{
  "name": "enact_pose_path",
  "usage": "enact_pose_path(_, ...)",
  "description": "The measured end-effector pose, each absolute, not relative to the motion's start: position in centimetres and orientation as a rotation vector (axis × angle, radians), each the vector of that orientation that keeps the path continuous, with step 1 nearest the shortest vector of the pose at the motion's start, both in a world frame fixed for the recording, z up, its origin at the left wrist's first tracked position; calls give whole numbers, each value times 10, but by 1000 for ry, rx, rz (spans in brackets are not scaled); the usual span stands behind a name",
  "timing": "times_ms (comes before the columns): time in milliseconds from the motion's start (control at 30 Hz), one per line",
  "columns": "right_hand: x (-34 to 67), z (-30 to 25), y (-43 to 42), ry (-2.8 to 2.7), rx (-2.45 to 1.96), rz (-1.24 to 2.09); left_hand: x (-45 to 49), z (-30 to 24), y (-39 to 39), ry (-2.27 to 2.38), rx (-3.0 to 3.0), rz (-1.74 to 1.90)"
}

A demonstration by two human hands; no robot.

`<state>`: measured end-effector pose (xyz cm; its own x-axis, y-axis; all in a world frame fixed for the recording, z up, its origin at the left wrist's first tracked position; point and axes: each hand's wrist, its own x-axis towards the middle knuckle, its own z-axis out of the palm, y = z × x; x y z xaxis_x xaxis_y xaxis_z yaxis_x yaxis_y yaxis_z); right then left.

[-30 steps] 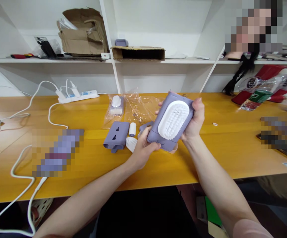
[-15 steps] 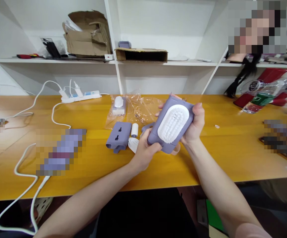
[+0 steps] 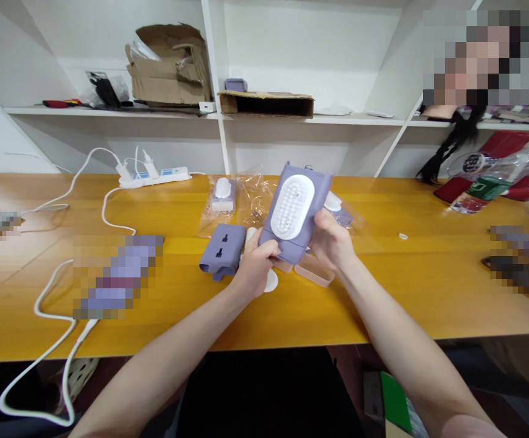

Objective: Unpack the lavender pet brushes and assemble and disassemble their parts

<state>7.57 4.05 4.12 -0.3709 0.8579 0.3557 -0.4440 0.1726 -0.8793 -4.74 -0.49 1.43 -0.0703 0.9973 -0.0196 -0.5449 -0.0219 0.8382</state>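
Observation:
I hold a purple device [image 3: 307, 201] with a white oval brush plate [image 3: 292, 206] upright above the orange table [image 3: 164, 304]. My left hand [image 3: 254, 264] grips its lower left corner, fingers wrapped. My right hand [image 3: 331, 243] grips its lower right side from behind. Under my hands lie a pink tray-like part [image 3: 315, 272] and a small white disc [image 3: 271, 281]. A purple cover with two slots [image 3: 222, 249] and a small white roller [image 3: 249, 235] lie just left of my left hand.
Clear plastic bags [image 3: 246, 198] with a white part lie behind the device. A white power strip [image 3: 154, 177] with cables sits at the back left. Cardboard boxes [image 3: 266, 103] stand on the white shelves. Another person is at the far right, near red packaged items [image 3: 492, 167].
The device has swung from tilted right to nearly upright and moved left. My right hand slid from its upper right side down to its lower edge. The pink part now shows on the table.

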Motion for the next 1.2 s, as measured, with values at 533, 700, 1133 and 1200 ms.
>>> enact_pose_path(533, 71, 34, 44, -983, -505, 1330, -45, 12, -13, 1082, 1464, 1390)
enact_pose_path(700, 61, 24, 36, -1039, -501, 1113, -43, 4, -6, 1303, 1728, 1499)
enact_pose_path(1133, 58, 43, 30, -959, -612, 1168, -41, 7, -7, 1296, 1695, 1364)
enact_pose_path(1200, 59, 45, 29, -968, -604, 1155, -42, 7, -7, 1250, 1711, 1357)
